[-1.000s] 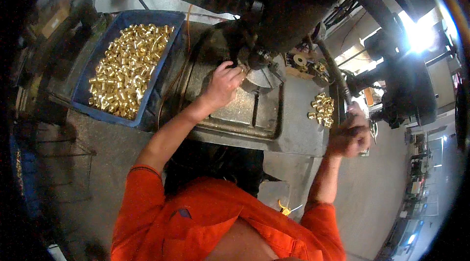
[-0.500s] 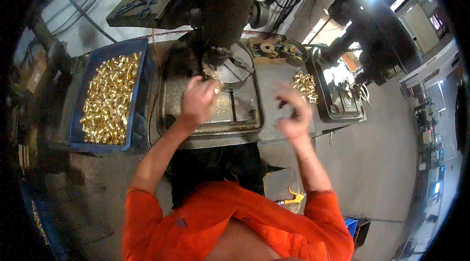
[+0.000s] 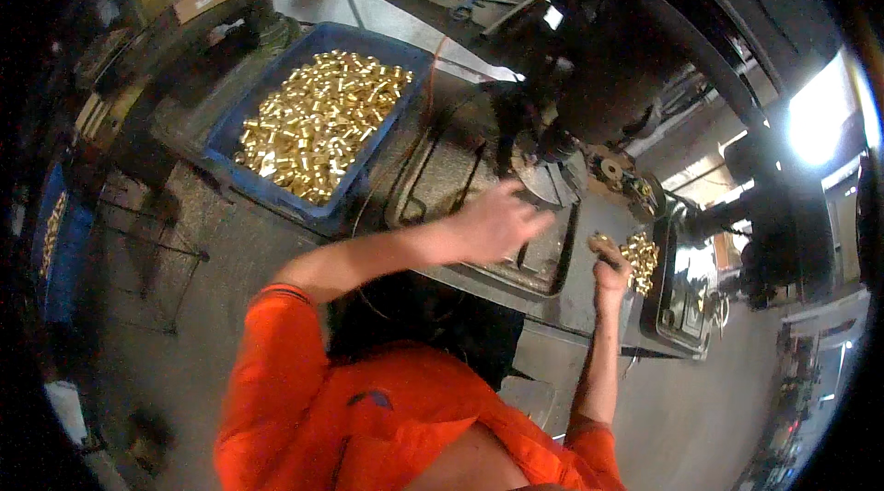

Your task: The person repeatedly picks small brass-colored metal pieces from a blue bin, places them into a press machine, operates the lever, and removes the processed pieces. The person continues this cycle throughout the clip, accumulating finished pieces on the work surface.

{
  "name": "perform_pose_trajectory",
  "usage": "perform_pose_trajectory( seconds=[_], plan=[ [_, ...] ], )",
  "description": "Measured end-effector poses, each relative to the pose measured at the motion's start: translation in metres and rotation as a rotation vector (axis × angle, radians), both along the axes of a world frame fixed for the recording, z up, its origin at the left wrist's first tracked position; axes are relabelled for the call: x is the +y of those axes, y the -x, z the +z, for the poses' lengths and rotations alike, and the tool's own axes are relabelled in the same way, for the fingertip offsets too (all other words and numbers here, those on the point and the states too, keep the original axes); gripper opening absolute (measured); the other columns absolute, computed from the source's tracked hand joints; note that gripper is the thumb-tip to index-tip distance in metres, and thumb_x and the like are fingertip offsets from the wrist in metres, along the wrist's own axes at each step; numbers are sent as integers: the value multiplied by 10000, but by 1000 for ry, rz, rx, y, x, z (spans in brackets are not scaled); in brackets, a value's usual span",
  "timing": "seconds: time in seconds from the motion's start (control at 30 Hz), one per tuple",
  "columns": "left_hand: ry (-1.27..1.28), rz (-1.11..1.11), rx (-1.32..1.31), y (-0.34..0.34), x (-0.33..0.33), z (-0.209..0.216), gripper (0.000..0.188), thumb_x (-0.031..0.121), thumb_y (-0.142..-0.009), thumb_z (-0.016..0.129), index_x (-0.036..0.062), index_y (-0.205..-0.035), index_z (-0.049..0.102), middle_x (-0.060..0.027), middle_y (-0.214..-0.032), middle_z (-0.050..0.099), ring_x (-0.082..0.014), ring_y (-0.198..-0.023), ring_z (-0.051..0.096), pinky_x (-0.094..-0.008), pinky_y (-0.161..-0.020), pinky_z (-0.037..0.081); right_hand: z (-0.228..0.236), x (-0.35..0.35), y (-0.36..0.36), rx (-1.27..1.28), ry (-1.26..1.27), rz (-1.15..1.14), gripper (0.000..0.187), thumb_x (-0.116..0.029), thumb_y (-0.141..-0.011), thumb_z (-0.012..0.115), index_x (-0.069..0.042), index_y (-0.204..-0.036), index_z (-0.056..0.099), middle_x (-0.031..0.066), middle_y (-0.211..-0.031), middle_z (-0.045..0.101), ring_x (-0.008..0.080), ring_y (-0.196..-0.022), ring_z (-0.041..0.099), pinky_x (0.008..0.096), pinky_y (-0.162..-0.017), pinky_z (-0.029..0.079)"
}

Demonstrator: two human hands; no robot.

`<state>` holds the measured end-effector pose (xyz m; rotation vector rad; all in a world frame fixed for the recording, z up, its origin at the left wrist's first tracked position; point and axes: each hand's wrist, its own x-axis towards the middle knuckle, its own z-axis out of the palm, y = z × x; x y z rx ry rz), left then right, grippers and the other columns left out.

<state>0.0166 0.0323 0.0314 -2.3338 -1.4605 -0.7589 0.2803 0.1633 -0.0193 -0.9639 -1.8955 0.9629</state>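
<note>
My left hand [image 3: 502, 222] is over the drill press table, slightly blurred, its fingers apart with nothing visible in them. Just beyond it stands a round chuck [image 3: 551, 182] under the dark spindle head [image 3: 558, 143]. Farther right, my right hand [image 3: 610, 272] is beside a small heap of brass fittings [image 3: 642, 261] on the grey bench. Its fingers are bent together around something brownish and dark that I cannot make out. To the left, a blue bin [image 3: 219, 143] holds many shiny brass fittings [image 3: 318, 123].
The rimmed machine table [image 3: 552, 287] lies in front of me. A tool tray with pliers [image 3: 465, 5] is behind it. Another machine with its own tray [image 3: 680, 311] stands at the right. An orange cord [image 3: 433, 77] runs beside the bin.
The view has swung left, so the bin appears nearer the middle. My left hand has come away from the chuck. My right hand has come to the near side of the brass heap.
</note>
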Motion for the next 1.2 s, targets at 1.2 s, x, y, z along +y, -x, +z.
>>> perform_pose_trajectory(
  seconds=[1.2],
  plan=[
    [73,195,-257,124,-50,27,141,122,-728,624,64,-852,587,-112,-807,608,-311,-797,581,-410,-756,449,52,-97,69,34,283,537,459,95,-549,430,31,-966,611,65,-819,623,135,-803,579,249,-731,455]
  ],
)
